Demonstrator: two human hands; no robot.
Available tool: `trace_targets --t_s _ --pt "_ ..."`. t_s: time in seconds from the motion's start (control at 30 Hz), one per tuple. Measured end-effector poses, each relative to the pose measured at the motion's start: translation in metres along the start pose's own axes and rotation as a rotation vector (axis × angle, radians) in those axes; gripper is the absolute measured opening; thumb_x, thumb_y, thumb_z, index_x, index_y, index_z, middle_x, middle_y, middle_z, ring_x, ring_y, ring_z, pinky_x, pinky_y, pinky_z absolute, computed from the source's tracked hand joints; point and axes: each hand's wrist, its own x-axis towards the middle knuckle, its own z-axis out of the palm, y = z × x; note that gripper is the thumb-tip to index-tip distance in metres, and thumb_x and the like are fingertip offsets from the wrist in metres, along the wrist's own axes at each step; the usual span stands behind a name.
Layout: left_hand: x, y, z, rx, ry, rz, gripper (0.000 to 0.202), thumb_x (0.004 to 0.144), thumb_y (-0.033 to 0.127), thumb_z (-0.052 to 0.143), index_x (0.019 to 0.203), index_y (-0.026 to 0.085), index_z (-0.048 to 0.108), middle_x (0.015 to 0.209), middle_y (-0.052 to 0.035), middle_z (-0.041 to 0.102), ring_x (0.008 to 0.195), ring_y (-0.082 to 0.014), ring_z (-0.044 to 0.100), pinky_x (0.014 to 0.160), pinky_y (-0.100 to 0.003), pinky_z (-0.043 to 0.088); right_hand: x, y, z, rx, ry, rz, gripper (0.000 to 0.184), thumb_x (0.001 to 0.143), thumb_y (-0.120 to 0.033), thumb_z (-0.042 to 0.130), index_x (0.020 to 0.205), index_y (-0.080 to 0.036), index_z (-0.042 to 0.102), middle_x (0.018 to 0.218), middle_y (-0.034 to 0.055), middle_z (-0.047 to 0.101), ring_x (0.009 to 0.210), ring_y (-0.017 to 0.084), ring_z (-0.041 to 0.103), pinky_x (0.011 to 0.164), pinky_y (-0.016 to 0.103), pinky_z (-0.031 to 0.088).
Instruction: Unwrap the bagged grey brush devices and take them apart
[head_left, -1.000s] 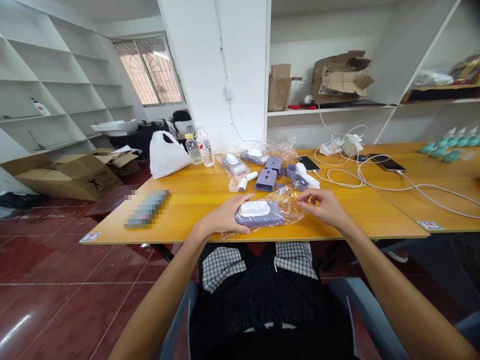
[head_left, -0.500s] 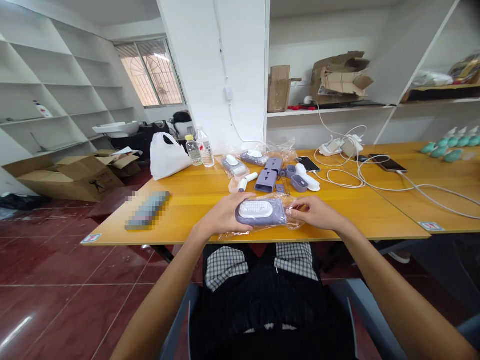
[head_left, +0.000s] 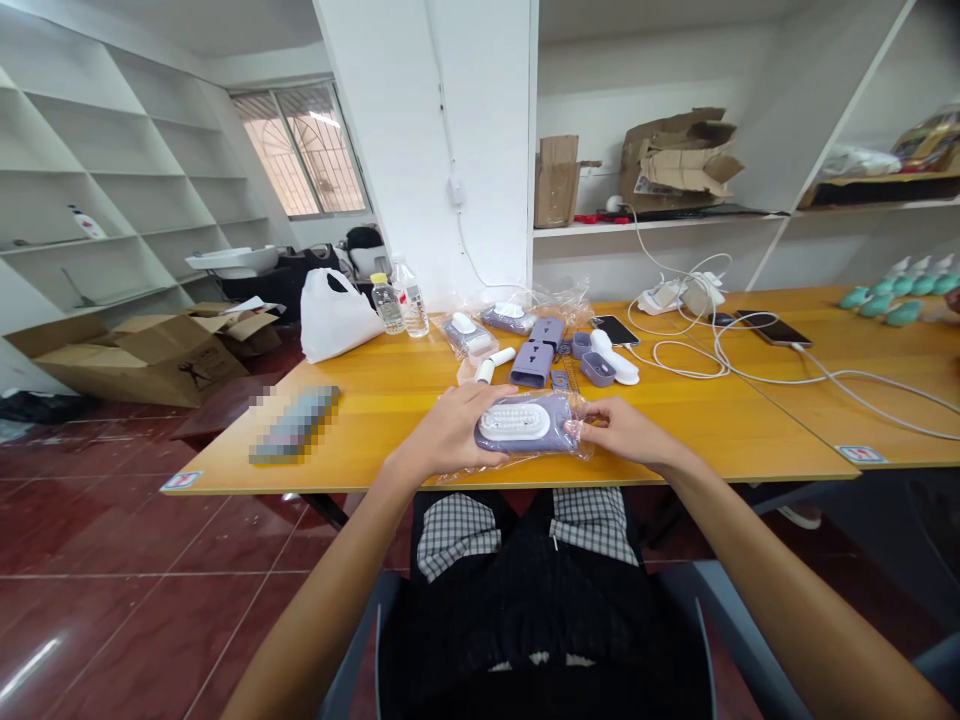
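A lavender device with a white ridged oval top (head_left: 525, 424) lies in a clear plastic bag (head_left: 574, 425) at the table's front edge. My left hand (head_left: 454, 432) rests over its left end, fingers wrapped on the lavender body. My right hand (head_left: 626, 435) pinches the bag and the device's right end. Both hands hold it just above the yellow wooden table (head_left: 390, 420). The hands hide the device's ends, and its underside does not show.
Behind my hands lie a lavender multi-socket piece (head_left: 532, 365), bagged devices (head_left: 469, 335), and a white roller (head_left: 487, 370). Right of them are phones (head_left: 615, 330), white cables (head_left: 679, 358), and teal spray bottles (head_left: 892, 290). A pixelated object (head_left: 294, 425) lies to the left.
My right hand has moved left and closed onto the device's right end. The device now sits a little further right, and the bag lies tighter around it.
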Motion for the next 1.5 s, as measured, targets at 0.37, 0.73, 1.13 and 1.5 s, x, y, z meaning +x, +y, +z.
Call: trace_targets --t_s 0.37,0.73,1.13,1.5 --pt "0.001 -0.008 0.009 0.036 -0.058 -0.092 0.093 0.078 0.044 0.090 0.158 0.028 0.046 0.155 -0.0141 0.060 0.139 -0.0401 0.059 0.116 -0.059 0.047 0.003 -0.001 0.004 0.285 0.109 0.129 0.039 0.069 -0.052 0.091 0.081 -0.018 0.076 0.082 0.0048 0.076 0.079 0.022 0.068 0.079 0.036 0.054" --pt "-0.002 -0.027 0.019 -0.132 -0.140 -0.113 0.100 0.073 0.042 0.092 0.160 0.025 0.045 0.158 -0.0153 0.056 0.141 -0.0401 0.056 0.120 -0.059 0.044 0.004 0.018 -0.009 0.150 0.143 0.125 0.037 0.071 -0.050 0.088 0.089 -0.019 0.080 0.093 0.0075 0.080 0.090 0.027 0.073 0.089 0.042 0.058" --pt "-0.001 -0.029 0.019 -0.233 -0.107 -0.065 0.109 0.066 0.053 0.098 0.160 0.029 0.047 0.159 -0.0168 0.056 0.145 -0.0405 0.056 0.120 -0.062 0.043 0.006 0.007 0.000 0.203 0.095 0.087 0.041 0.071 -0.048 0.090 0.099 -0.019 0.081 0.102 0.0087 0.083 0.094 0.028 0.074 0.093 0.044 0.059" --pt "0.000 -0.024 0.008 -0.215 -0.128 -0.224 0.089 0.062 0.053 0.099 0.141 0.026 0.069 0.130 -0.0087 0.077 0.116 -0.0346 0.072 0.101 -0.046 0.056 0.003 0.011 -0.011 0.112 0.130 0.014 0.037 0.075 -0.049 0.086 0.097 -0.020 0.081 0.102 0.0081 0.080 0.097 0.027 0.071 0.095 0.044 0.056"
